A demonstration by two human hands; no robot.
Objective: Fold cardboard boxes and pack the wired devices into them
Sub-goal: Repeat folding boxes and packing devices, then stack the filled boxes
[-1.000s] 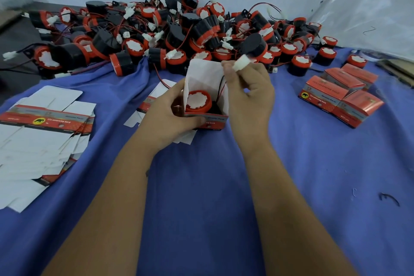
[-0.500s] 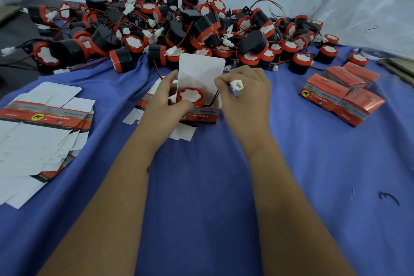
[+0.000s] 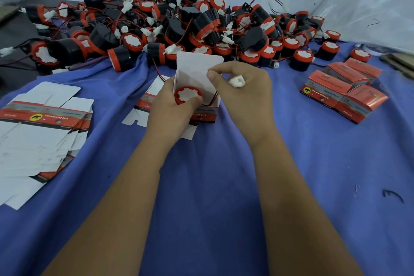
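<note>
An open red-and-white cardboard box (image 3: 205,114) stands on the blue cloth at centre, its white lid flap (image 3: 197,67) upright. Inside sits a black device with a red rim and white top (image 3: 187,95). My left hand (image 3: 170,107) grips the box's left side, thumb on the device. My right hand (image 3: 244,96) is curled at the box's right side and holds the device's white wire connector (image 3: 237,81) between its fingers. A thin red-black wire (image 3: 214,97) runs from it into the box.
A large heap of black-and-red wired devices (image 3: 170,27) fills the far side of the cloth. Flat unfolded boxes (image 3: 42,119) lie stacked at left, and more flat ones (image 3: 147,96) lie under the open box. Three closed packed boxes (image 3: 342,92) sit at right.
My right hand has brought the white connector down from above the box to its right edge. The box and my left hand shifted slightly; the lid flap stays up.
</note>
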